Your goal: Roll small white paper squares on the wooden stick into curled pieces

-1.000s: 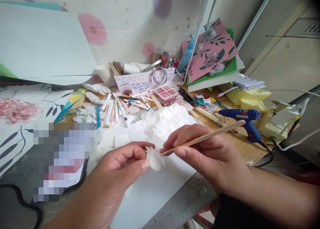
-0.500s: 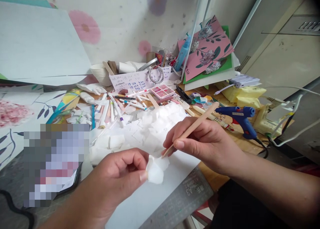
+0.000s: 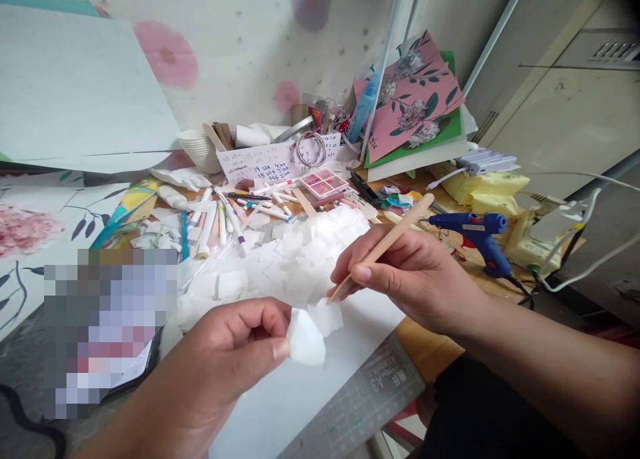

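Between thumb and fingers, my left hand pinches a small white piece of thin paper that looks like tissue. My right hand grips a flat wooden craft stick at a slant. The stick's lower tip is at another thin white paper piece, right beside the one in my left hand; whether the two pieces are joined I cannot tell. Beneath both hands lies a white sheet of paper. Just past them is a heap of torn white paper pieces.
A grey A3 cutting mat lies under the sheet. Markers and a pink palette are scattered behind. To the right stands a blue glue gun with its cable. At left lies a blurred-out phone.
The stick and my right hand have shifted slightly, with the stick's upper end lower. The paper in my left hand is turned flatter, and the second piece at the stick's tip shows more.
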The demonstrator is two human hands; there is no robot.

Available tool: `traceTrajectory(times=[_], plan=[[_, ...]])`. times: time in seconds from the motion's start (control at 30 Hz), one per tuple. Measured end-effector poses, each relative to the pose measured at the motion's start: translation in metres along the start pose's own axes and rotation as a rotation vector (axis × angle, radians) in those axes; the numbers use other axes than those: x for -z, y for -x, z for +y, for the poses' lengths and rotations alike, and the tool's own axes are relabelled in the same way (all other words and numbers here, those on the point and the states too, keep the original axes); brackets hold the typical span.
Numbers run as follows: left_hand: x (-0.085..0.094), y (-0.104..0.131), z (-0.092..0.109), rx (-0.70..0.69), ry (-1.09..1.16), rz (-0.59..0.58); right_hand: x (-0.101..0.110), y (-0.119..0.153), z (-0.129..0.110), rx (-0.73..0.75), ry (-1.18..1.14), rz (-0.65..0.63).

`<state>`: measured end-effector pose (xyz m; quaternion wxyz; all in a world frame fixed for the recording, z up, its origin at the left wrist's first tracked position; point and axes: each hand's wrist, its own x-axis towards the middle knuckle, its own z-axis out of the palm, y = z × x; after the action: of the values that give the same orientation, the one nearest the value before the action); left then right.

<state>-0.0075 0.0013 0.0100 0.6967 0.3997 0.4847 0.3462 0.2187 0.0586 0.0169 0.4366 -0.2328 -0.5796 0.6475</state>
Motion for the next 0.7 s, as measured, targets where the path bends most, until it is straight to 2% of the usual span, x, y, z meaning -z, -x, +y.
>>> traceTrajectory(times=[0.27, 0.47, 0.6, 0.7], plan=[[-0.002, -0.001, 0.003, 0.071, 0.047, 0.052, 0.011, -0.005, 0.0, -0.021, 0.022, 0.079], [0.0, -0.001, 0.0, 0.063, 0.143, 0.13, 0.022, -0.01, 0.003, -0.018, 0.221, 0.186], [0.0, -0.001, -0.001, 0.038, 0.12, 0.156, 0.034, -0.015, 0.009, 0.053, 0.426, 0.285], [-0.003, -0.002, 0.001, 0.009, 0.121, 0.17, 0.036, -0.015, 0.006, 0.174, 0.574, 0.397]])
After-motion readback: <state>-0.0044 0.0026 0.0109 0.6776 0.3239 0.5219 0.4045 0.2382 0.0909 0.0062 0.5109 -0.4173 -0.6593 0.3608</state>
